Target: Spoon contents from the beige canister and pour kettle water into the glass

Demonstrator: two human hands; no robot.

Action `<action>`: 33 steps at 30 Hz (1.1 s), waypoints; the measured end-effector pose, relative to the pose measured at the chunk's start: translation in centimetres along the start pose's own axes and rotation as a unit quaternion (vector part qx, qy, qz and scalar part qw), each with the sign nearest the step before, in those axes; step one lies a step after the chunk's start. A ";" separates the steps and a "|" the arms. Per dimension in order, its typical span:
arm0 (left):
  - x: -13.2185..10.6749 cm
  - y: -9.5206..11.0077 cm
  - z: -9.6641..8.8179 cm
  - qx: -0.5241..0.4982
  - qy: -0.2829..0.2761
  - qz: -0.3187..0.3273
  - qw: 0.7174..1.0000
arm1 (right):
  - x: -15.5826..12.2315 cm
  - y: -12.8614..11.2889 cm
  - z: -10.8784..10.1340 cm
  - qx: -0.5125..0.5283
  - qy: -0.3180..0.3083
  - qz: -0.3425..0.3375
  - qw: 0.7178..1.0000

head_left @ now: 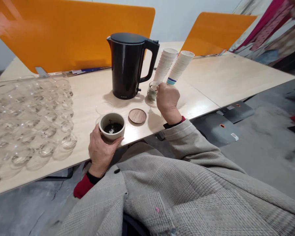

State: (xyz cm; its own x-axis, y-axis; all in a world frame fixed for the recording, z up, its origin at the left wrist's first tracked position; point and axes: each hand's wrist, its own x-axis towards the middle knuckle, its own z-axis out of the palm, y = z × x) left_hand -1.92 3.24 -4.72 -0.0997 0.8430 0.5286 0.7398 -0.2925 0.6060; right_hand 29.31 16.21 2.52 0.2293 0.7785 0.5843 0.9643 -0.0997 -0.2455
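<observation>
My left hand (101,148) wraps round a pale cup (110,136), thumb along its near side. Dark stuff like tea leaves, with a wet shine, lies in the bottom of the cup. Farther right, my right hand (169,98) is closed at the side of a small ribbed glass cup (151,91), touching it near the rim; its fingertips are hidden from me. A round wooden coaster (137,116) rests on the table between the hands. Behind it stands a black electric kettle (126,68), lid down and handle to the right.
Two stacks of paper cups, the left stack (165,64) and the right stack (180,65), rise behind my right hand. Many clear glasses (46,147) crowd the table's left side. A clear round lid or dish (104,107) lies behind the pale cup. Orange dividers (76,36) stand at the back.
</observation>
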 end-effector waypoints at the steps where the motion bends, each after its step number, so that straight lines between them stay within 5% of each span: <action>1: 0.0 0.0 0.0 0.000 0.000 0.001 1.000 | 0.0 -0.1 0.2 -0.004 0.013 0.017 1.000; 6: 0.0 0.1 0.0 0.003 0.000 0.001 1.000 | -0.8 -1.0 -0.7 0.004 0.014 0.032 0.999; 12: 0.0 0.0 0.0 -0.006 0.001 0.005 1.000 | -2.4 -1.5 -4.3 -0.028 -0.007 0.029 0.999; 17: 0.0 0.1 0.0 -0.006 0.001 0.003 1.000 | -5.6 -1.7 -5.3 0.049 0.053 -0.026 0.997; 25: -0.1 -0.1 0.1 -0.002 0.003 -0.003 1.000 | -9.5 -4.1 -0.5 0.041 -0.211 -0.171 0.961; 33: -0.2 -0.2 0.3 -0.002 0.002 -0.005 1.000 | -9.8 -4.3 -1.0 0.047 -0.245 -0.221 0.943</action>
State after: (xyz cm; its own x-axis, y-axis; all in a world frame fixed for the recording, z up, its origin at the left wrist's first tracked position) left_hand -1.91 3.22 -5.15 -0.1093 0.8437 0.5256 0.7356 -0.2870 0.6136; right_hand 23.05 8.41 -1.35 -0.3027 0.9263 0.2246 0.9300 0.3386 -0.1431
